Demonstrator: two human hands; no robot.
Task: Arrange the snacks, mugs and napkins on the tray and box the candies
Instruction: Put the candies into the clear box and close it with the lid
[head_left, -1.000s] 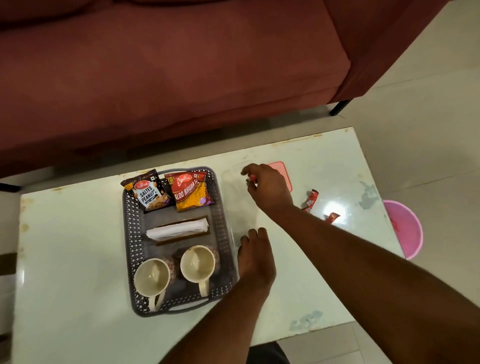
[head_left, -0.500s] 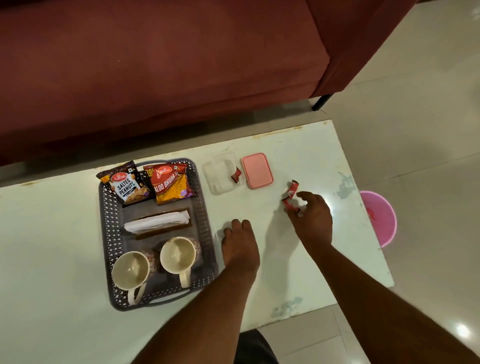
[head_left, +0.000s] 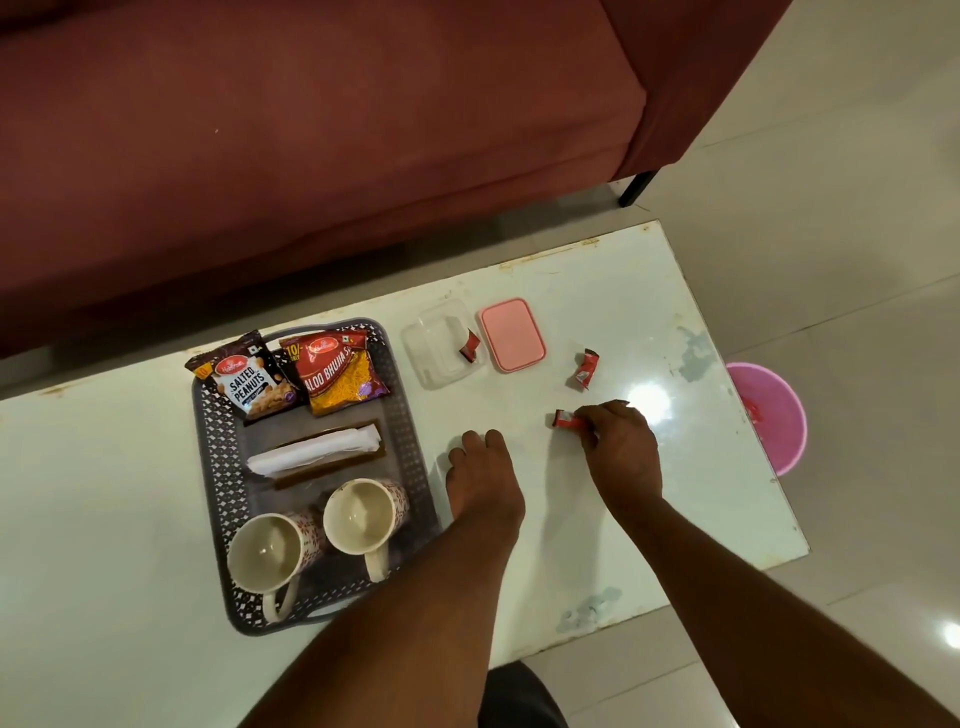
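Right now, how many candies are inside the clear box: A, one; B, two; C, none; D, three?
A: a single red candy lies in the clear box; the right hand pinches a second candy out on the table.

A glossy white rectangular table (head_left: 104, 467) is carrying a grey perforated plastic tray (head_left: 218, 467) at its left, a clear plastic box (head_left: 431, 353) just beside a pink rectangular lid (head_left: 511, 333) near the far edge, and a loose red-wrapped candy (head_left: 584, 369) further right. The left hand (head_left: 483, 483) is lying flat beside the tray; a second candy (head_left: 566, 419) is being pinched at the surface by the right hand (head_left: 621, 441).
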